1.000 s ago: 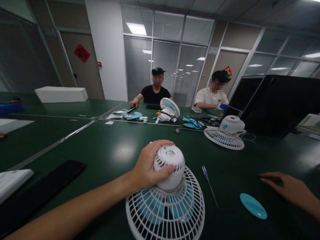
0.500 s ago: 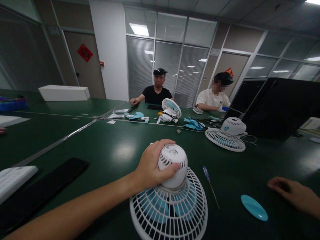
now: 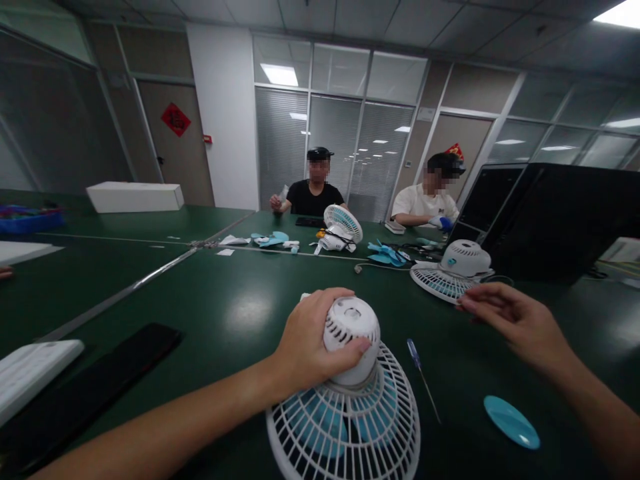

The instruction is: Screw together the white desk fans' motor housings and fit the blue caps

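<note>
My left hand (image 3: 315, 340) is wrapped round the white motor housing of a small fan (image 3: 345, 427), which rests face down on its round grille. Light blue blades show through the bars. Raised over the table on the right, my right hand (image 3: 520, 327) has its thumb and fingertips pressed together; whatever they may hold is too small to make out. Between the fan and that hand lies a screwdriver (image 3: 423, 380) with a clear purple-blue handle. A glossy blue oval cap (image 3: 511, 422) sits below my right hand.
A second fan (image 3: 465, 263) lies face down by a large black case (image 3: 565, 220). Farther back are a third fan (image 3: 343, 227), blue blades (image 3: 385, 253) and scraps. Two people sit across the green table. A black slab (image 3: 100, 393) and white box (image 3: 35, 373) lie at left.
My right hand has risen from beside the blue cap and moved forward and left, closing its fingertips. The left hand keeps hold of the fan. Across the table, one person has lifted a hand.
</note>
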Tool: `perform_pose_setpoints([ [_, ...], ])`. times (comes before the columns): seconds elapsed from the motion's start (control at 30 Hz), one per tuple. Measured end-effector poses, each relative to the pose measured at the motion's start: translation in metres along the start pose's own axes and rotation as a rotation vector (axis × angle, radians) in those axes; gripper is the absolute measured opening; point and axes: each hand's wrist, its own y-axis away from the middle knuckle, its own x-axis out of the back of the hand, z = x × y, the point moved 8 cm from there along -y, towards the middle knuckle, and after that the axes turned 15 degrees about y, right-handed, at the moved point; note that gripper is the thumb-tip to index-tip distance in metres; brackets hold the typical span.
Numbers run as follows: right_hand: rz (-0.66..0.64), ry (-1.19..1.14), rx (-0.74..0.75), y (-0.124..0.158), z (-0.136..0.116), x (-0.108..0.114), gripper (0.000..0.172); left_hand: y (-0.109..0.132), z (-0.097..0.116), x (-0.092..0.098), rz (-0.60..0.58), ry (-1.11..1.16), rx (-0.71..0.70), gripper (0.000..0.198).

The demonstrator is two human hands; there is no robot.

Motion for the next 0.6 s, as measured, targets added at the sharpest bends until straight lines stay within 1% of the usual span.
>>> perform_pose_setpoints([
  [0.03,-0.054,-0.106,-0.007,-0.003,-0.019,-0.008,0.028,0.0,0.0,0.0,0.007,0.002,0.001,0.053],
  [0.07,-0.054,-0.191,0.026,-0.006,-0.041,-0.011,0.028,0.0,-0.001,0.0,0.009,0.003,0.005,0.053],
  [0.1,-0.069,-0.254,0.083,-0.009,-0.064,-0.016,0.027,0.001,-0.001,0.0,0.01,0.002,0.011,0.052],
  [0.13,-0.123,-0.284,0.141,-0.01,-0.086,-0.023,0.025,0.001,-0.002,0.0,0.01,0.001,0.016,0.052],
  [0.2,-0.178,-0.321,0.277,-0.01,-0.126,-0.035,0.024,0.001,-0.002,-0.001,0.009,-0.003,0.02,0.051],
  [0.27,-0.234,-0.293,0.383,-0.009,-0.156,-0.048,0.019,0.0,0.0,-0.001,0.013,-0.004,0.012,0.05],
  [0.3,-0.253,-0.264,0.425,-0.008,-0.167,-0.054,0.015,0.0,0.0,-0.001,0.016,-0.003,0.006,0.05],
  [0.4,-0.278,-0.168,0.513,-0.006,-0.185,-0.069,0.01,0.0,0.001,-0.001,0.024,0.01,-0.003,0.051],
  [0.5,-0.278,-0.117,0.542,-0.004,-0.188,-0.076,0.013,-0.001,-0.001,-0.001,0.029,0.046,0.005,0.054],
  [0.6,-0.266,-0.05,0.541,-0.003,-0.188,-0.079,0.015,0.0,-0.005,-0.001,0.029,0.096,0.019,0.066],
])
